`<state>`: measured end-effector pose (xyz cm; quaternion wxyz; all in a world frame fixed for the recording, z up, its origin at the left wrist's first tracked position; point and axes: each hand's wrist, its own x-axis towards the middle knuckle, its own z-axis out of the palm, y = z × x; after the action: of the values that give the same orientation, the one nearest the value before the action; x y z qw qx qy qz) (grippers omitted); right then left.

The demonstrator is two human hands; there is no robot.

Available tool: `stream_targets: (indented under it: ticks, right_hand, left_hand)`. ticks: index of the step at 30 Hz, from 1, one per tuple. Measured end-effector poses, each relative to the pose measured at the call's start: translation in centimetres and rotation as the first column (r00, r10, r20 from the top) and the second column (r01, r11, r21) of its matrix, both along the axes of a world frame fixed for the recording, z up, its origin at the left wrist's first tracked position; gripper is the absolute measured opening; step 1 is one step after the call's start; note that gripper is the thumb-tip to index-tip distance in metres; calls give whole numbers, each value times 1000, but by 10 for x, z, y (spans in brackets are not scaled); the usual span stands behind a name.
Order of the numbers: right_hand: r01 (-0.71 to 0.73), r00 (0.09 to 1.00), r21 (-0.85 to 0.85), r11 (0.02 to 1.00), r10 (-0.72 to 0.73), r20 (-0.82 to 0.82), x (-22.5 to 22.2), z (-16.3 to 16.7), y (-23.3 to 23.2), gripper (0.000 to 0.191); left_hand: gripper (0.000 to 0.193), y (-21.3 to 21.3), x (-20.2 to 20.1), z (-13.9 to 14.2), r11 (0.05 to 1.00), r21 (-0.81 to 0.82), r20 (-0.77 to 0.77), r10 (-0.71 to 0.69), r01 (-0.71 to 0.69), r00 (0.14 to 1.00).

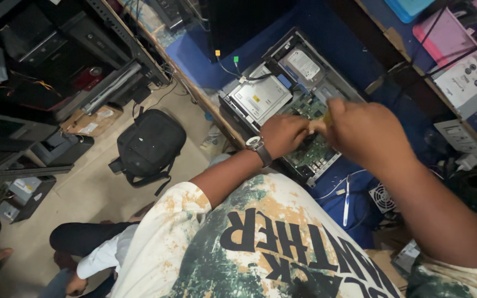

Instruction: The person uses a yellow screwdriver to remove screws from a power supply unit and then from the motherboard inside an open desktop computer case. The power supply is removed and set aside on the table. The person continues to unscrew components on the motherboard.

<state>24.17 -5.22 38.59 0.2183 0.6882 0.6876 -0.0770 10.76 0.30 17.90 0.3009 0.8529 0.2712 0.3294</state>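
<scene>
Both arms reach forward, forearms converging; left hand (284, 134) curled, knuckles up, a watch on its wrist; right hand (362, 132) closed in a loose fist, touching the left at the fingertips; possibly pinching something small, grip blurred.

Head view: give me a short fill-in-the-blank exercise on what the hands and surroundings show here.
1. Both hands, the left hand and the right hand, work over an opened ____ case with its green circuit board exposed.
2. On the left wrist sits a ____.
3. On the floor to the left lies a black ____.
4. The desk under the case is coloured ____.

Missing words: computer; watch; backpack; blue
</scene>
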Motion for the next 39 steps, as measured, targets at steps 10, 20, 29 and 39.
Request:
stream_targets:
  ticks: [10,20,29,39]
  right_hand:
    - [-247,943,233,941,288,-165,4,1,-6,44]
    - [-360,864,528,769,489,-123,-2,12,-12,52]
    - [-186,967,203,961,215,-133,0,16,-7,23]
    - [-44,998,134,990,38,46,-10,0,-10,43]
  left_hand:
    - [9,0,3,-6,1000,17,-61,-13,14,998]
    - [15,2,3,-1,1000,19,-16,-8,9,1000]
    - [17,1,7,-4,996,24,-31,-83,84,996]
    - [18,14,6,-7,980,-87,-78,-187,180,979]
